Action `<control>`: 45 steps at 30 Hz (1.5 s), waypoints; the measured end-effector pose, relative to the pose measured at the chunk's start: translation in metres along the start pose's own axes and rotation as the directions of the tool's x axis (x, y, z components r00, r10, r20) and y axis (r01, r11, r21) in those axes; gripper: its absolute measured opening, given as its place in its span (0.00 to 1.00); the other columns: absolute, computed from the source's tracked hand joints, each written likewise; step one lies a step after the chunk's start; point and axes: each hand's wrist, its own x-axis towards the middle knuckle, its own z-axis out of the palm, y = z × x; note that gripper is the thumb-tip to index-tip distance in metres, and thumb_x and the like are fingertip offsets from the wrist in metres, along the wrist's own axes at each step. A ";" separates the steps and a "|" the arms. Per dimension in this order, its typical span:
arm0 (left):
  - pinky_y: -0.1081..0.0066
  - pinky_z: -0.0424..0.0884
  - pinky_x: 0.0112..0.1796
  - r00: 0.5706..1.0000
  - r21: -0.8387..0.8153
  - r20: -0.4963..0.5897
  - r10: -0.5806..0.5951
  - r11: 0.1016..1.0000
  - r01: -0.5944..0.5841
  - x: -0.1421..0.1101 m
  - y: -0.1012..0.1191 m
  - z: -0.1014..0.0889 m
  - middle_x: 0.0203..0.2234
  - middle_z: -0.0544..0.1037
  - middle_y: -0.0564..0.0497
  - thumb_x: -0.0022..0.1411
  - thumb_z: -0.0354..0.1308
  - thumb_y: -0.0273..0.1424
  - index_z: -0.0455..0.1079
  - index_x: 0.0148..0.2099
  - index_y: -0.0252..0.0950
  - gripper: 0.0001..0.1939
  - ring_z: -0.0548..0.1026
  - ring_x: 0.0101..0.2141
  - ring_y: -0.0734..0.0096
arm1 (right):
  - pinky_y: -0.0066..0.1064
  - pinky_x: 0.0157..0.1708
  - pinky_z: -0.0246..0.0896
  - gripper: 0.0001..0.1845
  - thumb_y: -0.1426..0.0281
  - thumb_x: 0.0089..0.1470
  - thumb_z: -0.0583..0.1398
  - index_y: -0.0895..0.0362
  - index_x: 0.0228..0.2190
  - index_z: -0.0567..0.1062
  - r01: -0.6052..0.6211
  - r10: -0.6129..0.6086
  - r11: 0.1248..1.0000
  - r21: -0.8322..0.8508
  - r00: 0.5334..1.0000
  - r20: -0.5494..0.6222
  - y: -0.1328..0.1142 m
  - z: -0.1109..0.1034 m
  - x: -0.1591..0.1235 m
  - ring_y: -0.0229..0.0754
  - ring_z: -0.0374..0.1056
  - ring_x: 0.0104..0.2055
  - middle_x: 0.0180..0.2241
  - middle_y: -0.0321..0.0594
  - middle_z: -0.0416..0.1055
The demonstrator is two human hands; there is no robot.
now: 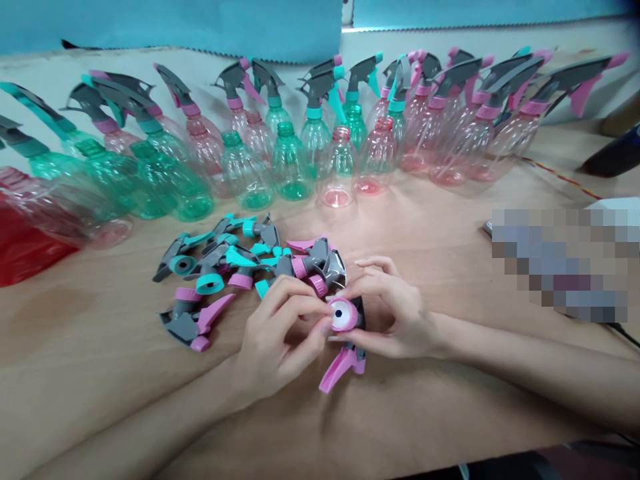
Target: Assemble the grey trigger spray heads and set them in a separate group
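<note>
A grey and pink trigger sprayer head (344,359) is held over the table with its pink collar (356,316) turned toward me. Inside the collar sits a white disc (339,322) with a dark hole in the middle. My right hand (395,317) grips the collar from the right between thumb and fingers. From the left, my left hand (285,337) pinches at the collar's rim with thumb and forefinger; whether a small part is between those fingertips I cannot tell. Just beyond my hands lies a pile of loose sprayer heads (220,257), teal and pink with grey. One pink-collared sprayer head (187,323) lies nearer, left of my left hand.
Open-necked green bottles (291,167) and pink bottles (337,170) stand behind the pile. Further back, bottles with sprayers fitted (463,143) line the wall. A red object (30,250) is at the left edge. A blurred-out item (560,267) lies at right.
</note>
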 end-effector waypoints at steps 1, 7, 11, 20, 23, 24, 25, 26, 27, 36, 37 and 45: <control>0.69 0.68 0.33 1.000 0.002 0.002 -0.004 1.000 0.004 0.000 0.000 0.000 0.31 0.68 0.50 0.58 0.54 0.21 0.67 0.37 0.34 0.05 0.69 0.32 0.72 | 0.43 0.48 0.57 0.22 0.65 0.43 0.66 0.56 0.40 0.67 0.001 -0.001 1.000 -0.003 1.000 0.002 0.000 0.000 0.000 0.42 0.71 0.39 0.33 0.39 0.74; 0.70 0.68 0.32 0.999 0.006 -0.002 -0.032 0.999 0.032 0.000 0.001 0.001 0.31 0.68 0.50 0.58 0.55 0.22 0.67 0.38 0.35 0.05 0.69 0.32 0.72 | 0.42 0.48 0.57 0.21 0.66 0.44 0.66 0.57 0.39 0.67 0.021 -0.022 1.000 -0.017 1.000 -0.015 -0.001 0.000 0.001 0.40 0.71 0.36 0.32 0.38 0.74; 0.71 0.69 0.31 0.999 0.010 0.005 -0.053 0.999 0.053 -0.001 0.000 0.001 0.31 0.68 0.51 0.58 0.55 0.23 0.67 0.38 0.35 0.05 0.69 0.32 0.72 | 0.42 0.48 0.56 0.21 0.66 0.44 0.66 0.57 0.39 0.67 0.014 -0.014 1.000 -0.009 1.000 -0.015 -0.001 0.001 0.002 0.39 0.71 0.35 0.31 0.37 0.74; 0.74 0.70 0.29 0.997 0.000 0.008 -0.071 0.997 0.071 0.000 0.001 0.001 0.31 0.68 0.51 0.59 0.55 0.23 0.68 0.38 0.35 0.05 0.69 0.30 0.74 | 0.40 0.47 0.58 0.20 0.66 0.44 0.66 0.57 0.39 0.67 0.008 -0.008 1.000 0.007 1.000 -0.005 -0.001 0.000 0.003 0.40 0.70 0.35 0.31 0.36 0.73; 0.74 0.70 0.30 0.997 0.007 0.003 -0.074 0.997 0.074 0.001 0.001 0.001 0.30 0.69 0.51 0.58 0.54 0.23 0.68 0.37 0.35 0.04 0.69 0.30 0.74 | 0.41 0.47 0.58 0.20 0.67 0.44 0.65 0.57 0.39 0.67 -0.003 0.003 1.000 0.004 1.000 -0.001 -0.002 0.001 0.004 0.40 0.70 0.35 0.31 0.37 0.73; 0.74 0.70 0.30 0.997 0.007 0.000 -0.074 0.997 0.074 0.001 0.001 0.001 0.30 0.69 0.51 0.58 0.54 0.23 0.68 0.37 0.35 0.04 0.69 0.30 0.74 | 0.41 0.48 0.57 0.20 0.67 0.45 0.65 0.56 0.40 0.67 0.000 0.000 1.000 -0.001 1.000 -0.003 -0.002 0.001 0.003 0.40 0.70 0.35 0.31 0.37 0.73; 0.74 0.70 0.29 0.997 0.005 -0.005 -0.071 0.997 0.071 0.001 0.001 0.001 0.30 0.69 0.51 0.58 0.54 0.23 0.68 0.37 0.35 0.04 0.69 0.30 0.74 | 0.41 0.48 0.57 0.20 0.67 0.45 0.65 0.56 0.40 0.67 0.006 -0.006 1.000 -0.004 1.000 -0.007 -0.002 0.001 0.003 0.40 0.70 0.35 0.31 0.36 0.74; 0.74 0.70 0.29 0.998 0.003 -0.008 -0.068 0.998 0.068 0.001 0.001 0.001 0.30 0.69 0.51 0.58 0.54 0.23 0.68 0.36 0.35 0.04 0.69 0.30 0.74 | 0.41 0.48 0.57 0.20 0.67 0.45 0.65 0.56 0.40 0.67 0.012 -0.012 1.000 -0.006 1.000 -0.011 -0.002 0.001 0.002 0.39 0.70 0.35 0.32 0.36 0.74; 0.74 0.70 0.29 0.998 -0.001 -0.007 -0.065 0.998 0.065 0.001 0.001 0.001 0.30 0.69 0.51 0.58 0.55 0.23 0.68 0.36 0.35 0.04 0.69 0.30 0.74 | 0.41 0.48 0.57 0.20 0.67 0.45 0.65 0.56 0.40 0.67 0.018 -0.018 1.000 -0.007 1.000 -0.015 -0.001 0.002 0.002 0.39 0.70 0.34 0.32 0.36 0.74; 0.74 0.70 0.29 0.995 -0.088 0.005 -0.098 0.991 0.098 -0.005 -0.001 0.002 0.31 0.67 0.51 0.58 0.55 0.24 0.66 0.37 0.35 0.04 0.69 0.30 0.74 | 0.41 0.48 0.57 0.21 0.70 0.43 0.65 0.57 0.40 0.67 0.018 -0.018 1.000 0.006 0.999 -0.029 0.000 0.002 0.000 0.39 0.70 0.32 0.31 0.36 0.73; 0.74 0.70 0.28 0.995 -0.105 0.012 -0.100 0.989 0.101 -0.006 -0.001 0.003 0.31 0.67 0.50 0.58 0.55 0.24 0.66 0.37 0.35 0.04 0.69 0.30 0.73 | 0.41 0.48 0.57 0.21 0.70 0.43 0.65 0.57 0.40 0.66 0.021 -0.021 1.000 0.007 0.999 -0.035 0.000 0.002 0.001 0.39 0.70 0.32 0.31 0.36 0.73; 0.75 0.69 0.26 0.993 -0.112 0.072 -0.092 0.989 0.100 -0.001 0.002 0.000 0.31 0.67 0.49 0.56 0.55 0.23 0.66 0.37 0.34 0.05 0.67 0.29 0.74 | 0.42 0.48 0.57 0.19 0.69 0.45 0.63 0.56 0.40 0.66 0.016 -0.015 1.000 0.022 1.000 -0.024 0.000 0.002 0.001 0.40 0.70 0.34 0.31 0.36 0.73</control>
